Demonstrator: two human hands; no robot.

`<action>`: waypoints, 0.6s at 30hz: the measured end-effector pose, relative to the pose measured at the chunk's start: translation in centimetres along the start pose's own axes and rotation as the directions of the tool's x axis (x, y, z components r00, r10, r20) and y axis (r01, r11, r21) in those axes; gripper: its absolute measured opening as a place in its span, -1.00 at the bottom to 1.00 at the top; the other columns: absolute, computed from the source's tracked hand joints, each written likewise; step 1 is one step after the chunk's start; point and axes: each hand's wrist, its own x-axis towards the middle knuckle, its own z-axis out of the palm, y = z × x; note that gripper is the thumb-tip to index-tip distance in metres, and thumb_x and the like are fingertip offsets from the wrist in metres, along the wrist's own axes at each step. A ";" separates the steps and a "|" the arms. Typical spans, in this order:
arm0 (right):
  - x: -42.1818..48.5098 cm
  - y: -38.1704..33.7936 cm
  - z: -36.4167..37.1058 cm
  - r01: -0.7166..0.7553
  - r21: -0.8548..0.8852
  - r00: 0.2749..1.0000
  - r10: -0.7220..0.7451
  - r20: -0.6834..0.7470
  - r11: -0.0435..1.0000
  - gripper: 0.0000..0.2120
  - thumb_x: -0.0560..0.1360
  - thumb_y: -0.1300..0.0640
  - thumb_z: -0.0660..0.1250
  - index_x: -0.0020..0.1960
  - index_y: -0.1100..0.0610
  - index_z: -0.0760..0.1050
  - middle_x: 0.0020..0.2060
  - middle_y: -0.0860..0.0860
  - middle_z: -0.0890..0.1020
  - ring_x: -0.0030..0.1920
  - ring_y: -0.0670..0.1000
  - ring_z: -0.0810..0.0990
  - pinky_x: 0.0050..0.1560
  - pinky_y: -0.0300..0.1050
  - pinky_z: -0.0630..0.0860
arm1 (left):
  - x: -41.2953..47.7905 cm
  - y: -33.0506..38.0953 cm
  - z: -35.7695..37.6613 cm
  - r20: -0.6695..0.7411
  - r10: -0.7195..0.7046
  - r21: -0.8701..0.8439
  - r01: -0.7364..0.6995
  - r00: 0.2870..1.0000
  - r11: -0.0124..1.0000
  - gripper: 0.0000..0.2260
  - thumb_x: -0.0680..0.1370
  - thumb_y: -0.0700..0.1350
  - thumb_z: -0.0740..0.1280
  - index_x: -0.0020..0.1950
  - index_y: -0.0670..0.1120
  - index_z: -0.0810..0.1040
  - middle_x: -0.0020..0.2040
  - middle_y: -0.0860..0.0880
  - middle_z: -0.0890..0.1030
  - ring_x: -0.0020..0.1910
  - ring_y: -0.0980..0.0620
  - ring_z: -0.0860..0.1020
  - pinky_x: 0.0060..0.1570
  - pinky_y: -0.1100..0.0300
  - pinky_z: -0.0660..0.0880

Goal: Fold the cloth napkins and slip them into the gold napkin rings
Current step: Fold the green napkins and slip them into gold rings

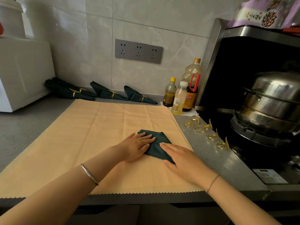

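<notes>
Green napkin [158, 144] half-folded, left hand [135, 146] and right hand [180, 157] pressing flat

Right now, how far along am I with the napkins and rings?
Done: at least three ringed napkins lie along the back wall. In hand: the left hand and right hand press flat on another napkin, partly folded on the beige mat, with no ring yet. Left: several loose gold rings wait on the counter at right.

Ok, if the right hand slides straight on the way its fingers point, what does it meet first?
Probably the left hand: its fingers lie just ahead of it on the napkin.
</notes>
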 end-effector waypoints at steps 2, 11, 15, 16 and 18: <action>0.6 -0.4 -0.2 -0.014 -0.040 1.000 0.014 0.003 0.999 -0.48 0.64 0.00 0.04 0.55 0.02 -0.02 0.52 -0.11 0.10 0.48 -0.13 0.14 0.39 -0.20 0.20 | 0.0 0.1 -0.1 0.000 -0.011 -0.007 0.011 1.000 1.000 -0.60 0.69 0.00 -0.09 0.54 0.16 0.02 0.55 0.17 0.03 0.54 0.13 -0.09 0.47 0.10 -0.21; 3.4 -1.1 1.3 -0.056 -0.308 0.995 0.028 -0.095 0.950 -0.56 0.61 0.28 0.07 0.48 0.17 0.16 0.29 0.06 0.48 0.19 0.09 0.53 0.02 -0.06 0.45 | 0.3 0.5 -0.3 -0.008 -0.051 -0.028 0.050 0.999 0.998 -0.60 0.69 -0.02 -0.08 0.54 0.14 0.08 0.55 0.16 0.08 0.54 0.12 -0.04 0.48 0.09 -0.16; 3.8 -1.0 1.5 -0.099 -0.268 0.986 0.059 -0.155 0.958 -0.65 0.61 0.24 0.07 0.38 0.10 0.32 0.21 0.04 0.55 0.16 0.07 0.54 0.03 -0.07 0.45 | 0.1 0.8 -0.3 -0.010 -0.083 -0.107 0.081 0.997 0.991 -0.59 0.68 0.04 -0.13 0.55 0.13 0.07 0.55 0.13 0.09 0.54 0.12 -0.04 0.49 0.09 -0.16; 3.8 -0.7 1.4 -0.109 -0.228 0.982 0.070 -0.174 0.967 -0.65 0.61 0.23 0.07 0.37 0.08 0.35 0.21 0.03 0.55 0.16 0.07 0.55 0.05 -0.06 0.45 | 0.0 0.9 -0.4 -0.025 -0.091 -0.137 0.086 0.996 0.987 -0.58 0.68 0.06 -0.13 0.55 0.12 0.04 0.55 0.11 0.10 0.54 0.11 -0.03 0.49 0.10 -0.16; 3.6 -0.1 0.9 -0.142 -0.074 0.968 0.122 -0.219 0.987 -0.63 0.59 0.21 0.12 0.36 0.01 0.41 0.18 0.02 0.59 0.14 0.09 0.55 0.05 -0.07 0.45 | -0.6 1.2 -0.7 -0.106 -0.097 -0.209 0.073 0.990 0.975 -0.55 0.67 0.07 -0.11 0.57 0.07 -0.05 0.55 0.04 0.13 0.54 0.09 0.00 0.50 0.11 -0.14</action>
